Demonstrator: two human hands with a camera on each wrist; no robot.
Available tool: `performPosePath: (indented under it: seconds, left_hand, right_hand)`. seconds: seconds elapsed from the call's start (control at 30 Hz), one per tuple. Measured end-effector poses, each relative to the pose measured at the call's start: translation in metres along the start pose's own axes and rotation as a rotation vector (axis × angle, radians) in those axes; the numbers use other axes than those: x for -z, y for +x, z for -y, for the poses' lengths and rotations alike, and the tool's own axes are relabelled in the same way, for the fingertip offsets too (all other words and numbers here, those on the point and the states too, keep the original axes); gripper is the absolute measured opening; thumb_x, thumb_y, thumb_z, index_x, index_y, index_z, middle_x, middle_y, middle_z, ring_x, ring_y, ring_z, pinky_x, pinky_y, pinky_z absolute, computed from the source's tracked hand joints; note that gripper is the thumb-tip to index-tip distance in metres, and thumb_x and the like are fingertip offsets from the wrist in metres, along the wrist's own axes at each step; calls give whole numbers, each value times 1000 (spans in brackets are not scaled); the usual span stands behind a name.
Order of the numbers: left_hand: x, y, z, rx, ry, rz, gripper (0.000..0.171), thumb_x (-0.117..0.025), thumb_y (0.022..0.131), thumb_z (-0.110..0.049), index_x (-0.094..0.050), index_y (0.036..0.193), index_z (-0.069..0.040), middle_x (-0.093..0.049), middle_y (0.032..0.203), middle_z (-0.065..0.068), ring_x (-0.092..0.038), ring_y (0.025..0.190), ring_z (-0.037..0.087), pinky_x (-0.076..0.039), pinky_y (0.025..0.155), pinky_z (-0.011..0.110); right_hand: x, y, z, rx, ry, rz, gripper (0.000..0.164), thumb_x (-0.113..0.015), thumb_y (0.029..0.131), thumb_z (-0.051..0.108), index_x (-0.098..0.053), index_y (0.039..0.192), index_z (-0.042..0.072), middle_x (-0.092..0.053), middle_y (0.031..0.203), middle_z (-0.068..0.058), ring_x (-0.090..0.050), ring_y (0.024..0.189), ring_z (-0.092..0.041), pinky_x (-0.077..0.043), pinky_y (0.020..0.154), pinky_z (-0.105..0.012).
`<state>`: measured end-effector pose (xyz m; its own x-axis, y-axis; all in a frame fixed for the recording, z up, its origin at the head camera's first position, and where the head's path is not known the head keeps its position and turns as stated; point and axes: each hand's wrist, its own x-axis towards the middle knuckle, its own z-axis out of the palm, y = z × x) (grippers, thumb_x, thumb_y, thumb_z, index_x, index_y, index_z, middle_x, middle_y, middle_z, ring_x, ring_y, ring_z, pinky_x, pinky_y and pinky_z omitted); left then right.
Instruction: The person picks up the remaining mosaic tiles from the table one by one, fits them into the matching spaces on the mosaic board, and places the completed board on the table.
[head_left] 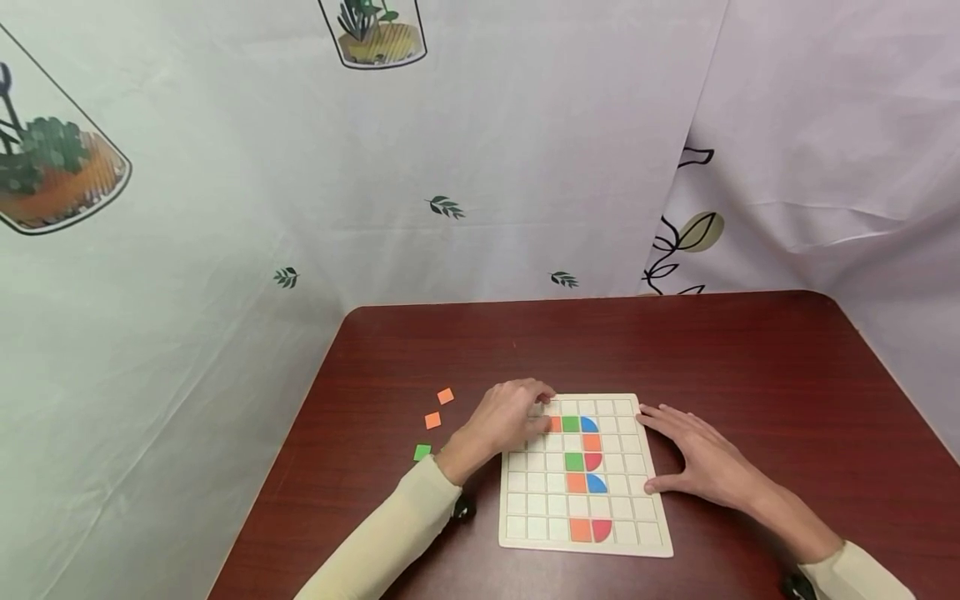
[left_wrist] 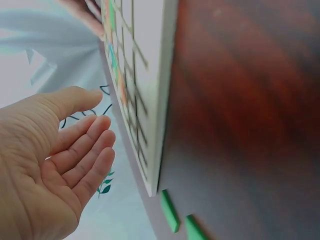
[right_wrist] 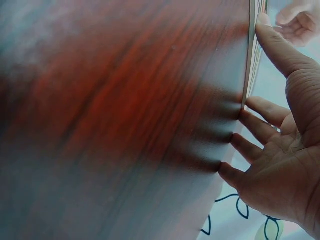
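Observation:
A white gridded board (head_left: pixel 536 504) lies on the table, holding square tiles and quarter-circle tiles in several cells. Over its upper left part is my left hand (head_left: pixel 510 415), thumb and fingers apart with nothing between them in the left wrist view. An orange square (head_left: pixel 556 424) shows by its thumb, followed by a green square (head_left: pixel 571 424) and a blue quarter circle (head_left: pixel 588 424). Lower rows hold a red quarter circle (head_left: pixel 602 530) and more tiles. My right hand (head_left: pixel 701 454) touches the board's right edge, its thumb low and its fingers spread higher up.
Left of the board lie two loose orange squares (head_left: pixel 446 396) and a loose green square (head_left: pixel 422 452). Two green tiles (left_wrist: pixel 170 211) show near the board's corner in the left wrist view. A white printed cloth (head_left: pixel 525 167) hangs behind the dark red table (head_left: pixel 735 350).

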<state>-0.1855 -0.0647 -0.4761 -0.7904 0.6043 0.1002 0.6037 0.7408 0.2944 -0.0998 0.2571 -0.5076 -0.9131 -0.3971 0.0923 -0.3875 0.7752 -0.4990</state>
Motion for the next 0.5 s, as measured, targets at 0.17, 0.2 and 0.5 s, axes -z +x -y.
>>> performPosePath:
  seconds: [0.17, 0.2, 0.5]
  left_hand:
    - [11, 3, 2, -10, -20, -50, 38, -83, 94, -26, -74, 129, -14, -75, 116, -4, -71, 101, 11, -57, 85, 30]
    - [14, 3, 3, -12, -21, -60, 38, -83, 94, -26, -73, 129, -14, -76, 116, -4, -71, 104, 12, -57, 86, 31]
    - [30, 5, 12, 19, -21, -125, 43, -83, 95, -27, -71, 134, -14, -73, 128, 0, -70, 112, 17, -59, 90, 36]
  right_hand:
    - [-1, 0, 0, -4, -1, 1, 98, -97, 70, 49, -59, 149, 4, -53, 155, -22, -43, 144, -51, -31, 114, -69]
    - [-1, 0, 1, -6, 0, 2, 98, -96, 71, 50, -59, 149, 4, -53, 155, -22, -43, 144, -51, -31, 114, -69]
    - [-1, -1, 1, -8, 0, 2, 99, -96, 70, 50, -59, 149, 3, -54, 154, -22, -44, 144, -51, -31, 113, -69]
